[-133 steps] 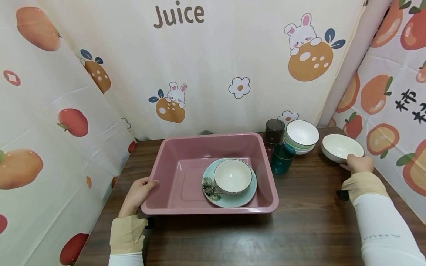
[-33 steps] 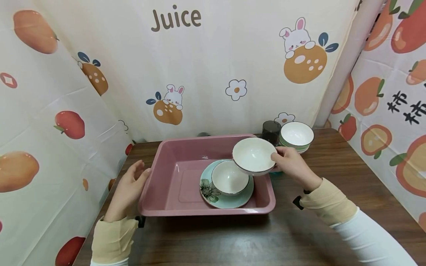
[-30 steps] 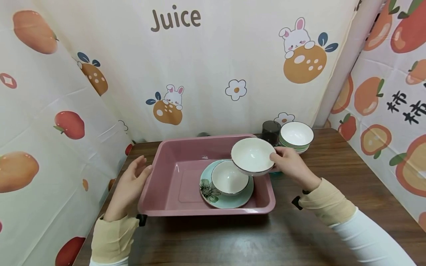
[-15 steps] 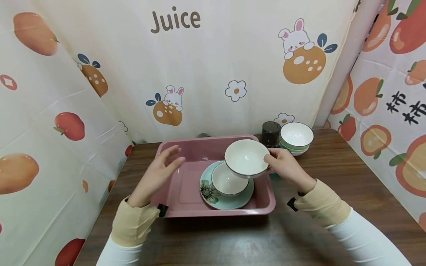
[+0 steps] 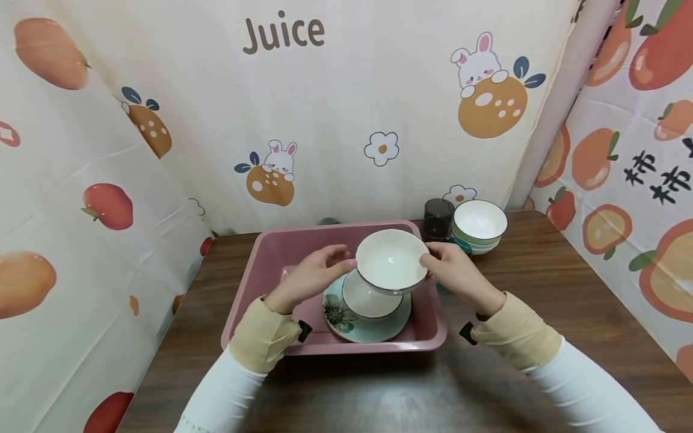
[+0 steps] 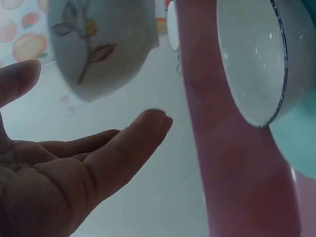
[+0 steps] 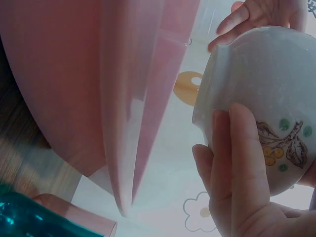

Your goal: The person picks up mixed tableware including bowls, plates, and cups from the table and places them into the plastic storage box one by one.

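Observation:
My right hand (image 5: 460, 273) grips a white bowl (image 5: 391, 258) by its right rim, thumb inside and fingers beneath. The bowl hangs tilted above the pink tub (image 5: 417, 347). Its outside carries a painted leaf sprig, seen in the right wrist view. Close to the opposite rim, my left hand (image 5: 311, 276) reaches over the tub with thumb and fingers spread; in the left wrist view a gap shows between these fingers (image 6: 143, 131) and the bowl. Below, a second white bowl (image 5: 370, 305) with a dark rim sits on a pale blue flowered plate (image 5: 370, 331) inside the tub.
Behind the tub's right corner stand a dark glass (image 5: 437, 219), a teal glass (image 7: 34, 217) and a stack of bowls (image 5: 480, 219). The brown wooden table (image 5: 547, 288) extends to the right. Printed curtains (image 5: 325, 96) enclose the back and sides.
My right hand has lifted the bowl from the table's far right and carried it left over the tub. My left hand has left the tub's left rim and moved right towards the bowl.

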{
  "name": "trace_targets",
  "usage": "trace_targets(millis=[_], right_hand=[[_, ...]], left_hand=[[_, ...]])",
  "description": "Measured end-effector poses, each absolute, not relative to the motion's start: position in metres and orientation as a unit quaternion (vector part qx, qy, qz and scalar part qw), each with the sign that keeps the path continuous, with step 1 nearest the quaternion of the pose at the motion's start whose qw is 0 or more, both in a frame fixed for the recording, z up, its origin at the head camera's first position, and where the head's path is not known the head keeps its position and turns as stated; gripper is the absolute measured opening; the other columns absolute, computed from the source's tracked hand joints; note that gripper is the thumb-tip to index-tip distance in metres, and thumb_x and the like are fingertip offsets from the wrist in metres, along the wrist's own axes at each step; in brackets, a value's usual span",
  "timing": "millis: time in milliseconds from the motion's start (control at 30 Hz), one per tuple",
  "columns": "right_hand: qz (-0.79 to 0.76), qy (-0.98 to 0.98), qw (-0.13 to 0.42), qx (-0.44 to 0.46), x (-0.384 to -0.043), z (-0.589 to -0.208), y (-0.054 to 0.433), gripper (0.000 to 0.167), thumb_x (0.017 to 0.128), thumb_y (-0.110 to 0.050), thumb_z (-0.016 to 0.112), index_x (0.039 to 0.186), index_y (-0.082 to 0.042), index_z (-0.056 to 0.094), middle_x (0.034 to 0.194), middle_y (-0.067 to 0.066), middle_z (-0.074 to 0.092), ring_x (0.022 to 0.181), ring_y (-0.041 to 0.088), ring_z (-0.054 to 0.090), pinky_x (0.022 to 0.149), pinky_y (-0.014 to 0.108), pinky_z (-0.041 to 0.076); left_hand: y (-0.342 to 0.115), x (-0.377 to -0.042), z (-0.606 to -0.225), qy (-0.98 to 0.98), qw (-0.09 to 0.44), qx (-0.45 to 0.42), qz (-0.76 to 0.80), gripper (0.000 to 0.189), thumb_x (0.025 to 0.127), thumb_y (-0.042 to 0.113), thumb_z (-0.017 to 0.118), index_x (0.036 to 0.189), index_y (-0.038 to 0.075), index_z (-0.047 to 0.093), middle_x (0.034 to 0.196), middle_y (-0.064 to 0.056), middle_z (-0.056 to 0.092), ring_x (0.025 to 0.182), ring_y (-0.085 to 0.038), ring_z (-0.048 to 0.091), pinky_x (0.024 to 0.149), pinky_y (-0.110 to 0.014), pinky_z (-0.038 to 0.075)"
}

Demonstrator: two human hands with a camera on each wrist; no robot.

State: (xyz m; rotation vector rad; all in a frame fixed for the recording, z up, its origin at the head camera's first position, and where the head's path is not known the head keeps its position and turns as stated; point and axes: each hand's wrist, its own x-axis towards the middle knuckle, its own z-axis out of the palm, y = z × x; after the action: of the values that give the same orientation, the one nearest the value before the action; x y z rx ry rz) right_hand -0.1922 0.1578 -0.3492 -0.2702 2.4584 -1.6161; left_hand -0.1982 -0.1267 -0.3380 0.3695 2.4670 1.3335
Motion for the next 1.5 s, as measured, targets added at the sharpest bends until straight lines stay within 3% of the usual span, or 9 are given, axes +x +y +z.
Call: trace_targets(millis=[233, 433, 667, 933, 1300, 1500], right_hand=[[-0.533, 0.836, 0.095, -0.091, -0.192, -0.349, 0.153, 0.039, 0.094, -0.009, 0.044, 0.127, 0.006, 0.057, 0.098, 0.015, 0.066, 0.071, 0.013, 0.056, 0.062, 0.026, 0.051], [-0.536, 0.833, 0.102, -0.092, -0.191, -0.349, 0.148, 0.037, 0.095, -0.008, 0.044, 0.125, 0.007, 0.058, 0.092, 0.013, 0.066, 0.066, 0.012, 0.054, 0.059, 0.024, 0.05], [-0.539, 0.829, 0.101, -0.108, -0.19, -0.351, 0.144, 0.039, 0.095, -0.008, 0.044, 0.129, 0.007, 0.055, 0.106, 0.02, 0.066, 0.075, 0.015, 0.059, 0.064, 0.023, 0.054], [-0.536, 0.83, 0.109, -0.112, -0.19, -0.354, 0.142, 0.039, 0.095, -0.008, 0.045, 0.131, 0.007, 0.055, 0.108, 0.021, 0.067, 0.078, 0.017, 0.062, 0.068, 0.024, 0.056], [-0.564, 0.8, 0.152, -0.138, -0.189, -0.349, 0.147, 0.046, 0.104, -0.031, 0.047, 0.136, 0.002, 0.049, 0.11, 0.019, 0.067, 0.092, 0.021, 0.07, 0.086, 0.042, 0.057], [-0.55, 0.816, 0.121, -0.131, -0.187, -0.351, 0.157, 0.055, 0.105, -0.039, 0.041, 0.142, 0.0, 0.045, 0.119, 0.023, 0.063, 0.104, 0.033, 0.066, 0.09, 0.043, 0.056]], left_hand=[[-0.113, -0.207, -0.344, 0.83, 0.189, 0.134, 0.507, 0.049, 0.098, 0.034, 0.059, 0.133, 0.001, 0.053, 0.111, -0.014, 0.064, 0.095, -0.025, 0.069, 0.087, -0.039, 0.057], [-0.106, -0.211, -0.346, 0.843, 0.166, 0.131, 0.495, 0.032, 0.1, 0.03, 0.055, 0.113, 0.003, 0.064, 0.094, -0.012, 0.066, 0.074, -0.017, 0.068, 0.077, -0.039, 0.059], [-0.101, -0.213, -0.346, 0.858, 0.144, 0.122, 0.479, 0.029, 0.101, 0.023, 0.048, 0.106, -0.001, 0.065, 0.09, -0.014, 0.068, 0.068, -0.015, 0.064, 0.064, -0.03, 0.056], [-0.099, -0.212, -0.343, 0.912, 0.088, 0.139, 0.375, 0.028, 0.102, 0.021, 0.043, 0.084, 0.006, 0.058, 0.074, -0.008, 0.058, 0.065, -0.018, 0.053, 0.061, -0.027, 0.043], [-0.101, -0.214, -0.335, 0.926, 0.056, 0.143, 0.345, 0.027, 0.102, 0.02, 0.041, 0.09, 0.004, 0.06, 0.073, -0.008, 0.056, 0.06, -0.018, 0.05, 0.057, -0.027, 0.041], [-0.104, -0.216, -0.332, 0.933, 0.045, 0.141, 0.327, 0.028, 0.101, 0.019, 0.04, 0.094, 0.003, 0.061, 0.074, -0.008, 0.058, 0.061, -0.019, 0.052, 0.058, -0.027, 0.042]])
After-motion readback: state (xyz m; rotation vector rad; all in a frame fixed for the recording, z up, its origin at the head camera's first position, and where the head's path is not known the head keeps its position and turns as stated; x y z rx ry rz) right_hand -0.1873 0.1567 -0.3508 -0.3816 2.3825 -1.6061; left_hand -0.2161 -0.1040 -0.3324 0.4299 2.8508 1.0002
